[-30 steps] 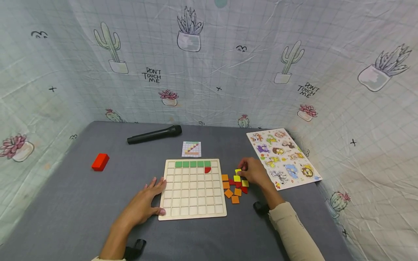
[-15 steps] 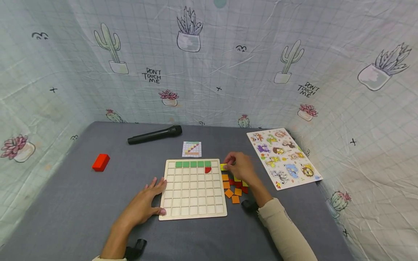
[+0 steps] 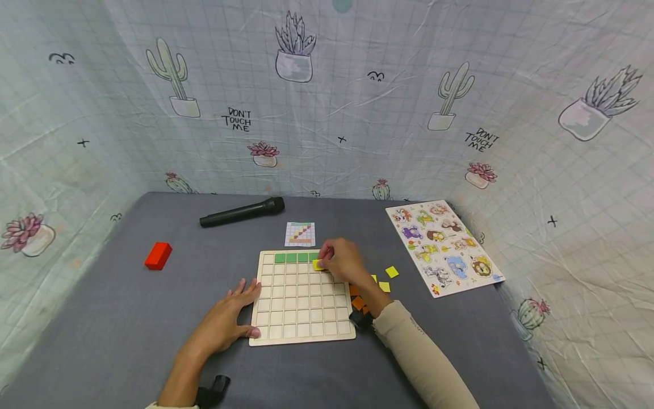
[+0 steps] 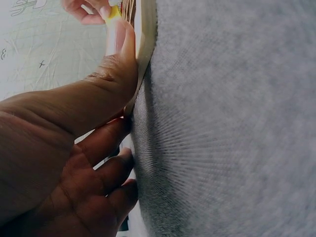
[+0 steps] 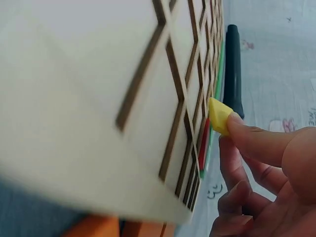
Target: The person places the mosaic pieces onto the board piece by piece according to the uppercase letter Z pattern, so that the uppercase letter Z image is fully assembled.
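Observation:
A wooden grid board (image 3: 286, 332) lies on the grey table, with green square tiles (image 3: 291, 258) in its top row. My left hand (image 3: 225, 321) rests at the board's left edge, thumb on the near corner and fingers spread. Between thumb and fingers, my right hand (image 3: 348, 264) pinches a yellow square tile (image 3: 317, 264) over the second row. The right wrist view shows this tile tilted, close to a red piece (image 5: 204, 140) set in the grid. In the head view, the right hand hides that red piece and the board's upper right corner.
Loose yellow tiles (image 3: 392, 272) and orange tiles (image 3: 357, 303) lie right of the board, partly under the right forearm. Behind the board are a pattern card (image 3: 300, 234) and a black microphone (image 3: 242, 212). A red block (image 3: 158, 255) is at left, an animal puzzle board (image 3: 444, 248) at right.
From the loose pile, my right hand has moved left with a yellow tile, past the board's right edge to above the second row. The left hand stays where it was.

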Action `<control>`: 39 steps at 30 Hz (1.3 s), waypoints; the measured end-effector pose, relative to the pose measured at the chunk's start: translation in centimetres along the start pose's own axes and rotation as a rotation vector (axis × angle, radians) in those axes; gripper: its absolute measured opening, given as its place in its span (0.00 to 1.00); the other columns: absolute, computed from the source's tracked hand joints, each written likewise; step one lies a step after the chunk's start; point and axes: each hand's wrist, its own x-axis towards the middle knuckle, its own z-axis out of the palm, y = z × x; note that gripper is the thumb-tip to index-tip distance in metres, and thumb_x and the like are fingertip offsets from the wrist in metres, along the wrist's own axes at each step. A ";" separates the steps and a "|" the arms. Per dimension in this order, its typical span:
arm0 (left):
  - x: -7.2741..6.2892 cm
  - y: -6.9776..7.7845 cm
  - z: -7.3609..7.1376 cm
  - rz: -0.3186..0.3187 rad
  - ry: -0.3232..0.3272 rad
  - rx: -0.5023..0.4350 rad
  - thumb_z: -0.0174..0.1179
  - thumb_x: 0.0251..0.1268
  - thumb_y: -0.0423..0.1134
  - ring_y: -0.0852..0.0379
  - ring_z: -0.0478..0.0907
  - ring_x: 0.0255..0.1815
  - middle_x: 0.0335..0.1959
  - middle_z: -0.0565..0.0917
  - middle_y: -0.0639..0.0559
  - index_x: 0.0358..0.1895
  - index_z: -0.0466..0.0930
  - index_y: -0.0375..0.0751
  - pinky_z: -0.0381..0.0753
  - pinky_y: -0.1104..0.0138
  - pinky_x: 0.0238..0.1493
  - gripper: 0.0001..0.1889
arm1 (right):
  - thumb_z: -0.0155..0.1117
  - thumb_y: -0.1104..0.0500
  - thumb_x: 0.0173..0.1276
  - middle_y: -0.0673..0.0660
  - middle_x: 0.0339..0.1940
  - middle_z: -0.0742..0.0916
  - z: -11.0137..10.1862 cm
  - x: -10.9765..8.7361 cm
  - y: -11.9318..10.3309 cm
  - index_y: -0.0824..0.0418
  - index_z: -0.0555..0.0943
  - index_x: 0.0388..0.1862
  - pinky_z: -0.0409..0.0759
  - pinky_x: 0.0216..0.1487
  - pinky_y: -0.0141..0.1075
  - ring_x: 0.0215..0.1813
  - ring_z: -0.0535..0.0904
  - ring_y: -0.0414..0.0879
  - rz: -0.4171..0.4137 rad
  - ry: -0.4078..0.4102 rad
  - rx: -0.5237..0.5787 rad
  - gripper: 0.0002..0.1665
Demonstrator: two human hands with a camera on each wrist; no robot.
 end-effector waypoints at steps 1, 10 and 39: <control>0.0 0.0 0.0 -0.001 0.001 0.000 0.85 0.43 0.43 0.30 0.54 0.86 0.83 0.65 0.38 0.80 0.66 0.34 0.57 0.33 0.82 0.56 | 0.80 0.58 0.66 0.51 0.28 0.86 0.2 0.1 -0.2 0.52 0.86 0.32 0.76 0.33 0.37 0.31 0.80 0.46 0.003 -0.002 -0.006 0.08; 0.0 -0.1 0.0 0.009 0.007 -0.001 0.85 0.42 0.43 0.29 0.54 0.86 0.82 0.65 0.37 0.80 0.66 0.34 0.57 0.33 0.82 0.56 | 0.79 0.60 0.67 0.49 0.27 0.85 1.0 0.4 -1.0 0.53 0.87 0.32 0.74 0.32 0.36 0.30 0.79 0.45 0.032 -0.046 -0.081 0.07; 0.1 0.0 -0.1 -0.004 -0.006 -0.003 0.85 0.43 0.43 0.29 0.54 0.86 0.83 0.65 0.37 0.80 0.66 0.34 0.56 0.33 0.82 0.57 | 0.85 0.59 0.59 0.50 0.30 0.84 -5.5 -4.7 5.1 0.54 0.87 0.39 0.77 0.37 0.37 0.33 0.78 0.45 0.128 -0.107 -0.189 0.14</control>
